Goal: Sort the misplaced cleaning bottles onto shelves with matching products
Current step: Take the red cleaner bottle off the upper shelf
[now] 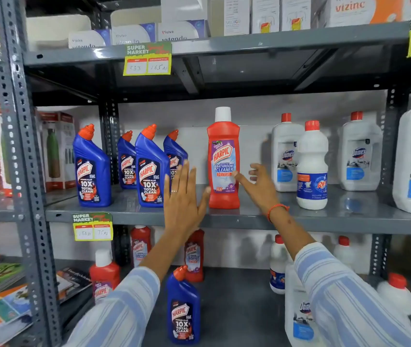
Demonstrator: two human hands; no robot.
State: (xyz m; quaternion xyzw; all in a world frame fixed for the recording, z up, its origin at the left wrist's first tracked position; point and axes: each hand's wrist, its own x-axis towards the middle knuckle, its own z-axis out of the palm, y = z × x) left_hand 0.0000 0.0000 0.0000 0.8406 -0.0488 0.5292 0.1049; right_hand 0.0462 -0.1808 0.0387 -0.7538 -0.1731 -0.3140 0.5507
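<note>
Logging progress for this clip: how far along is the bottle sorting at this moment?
Done: little shows as sorted. In hand: nothing is gripped; the open left hand and right hand flank the red Harpic bathroom cleaner bottle, which stands on the middle shelf between blue Harpic and white Domex bottles. Left: that bottle, and the blue Harpic toilet cleaner bottle standing below among red ones.
</note>
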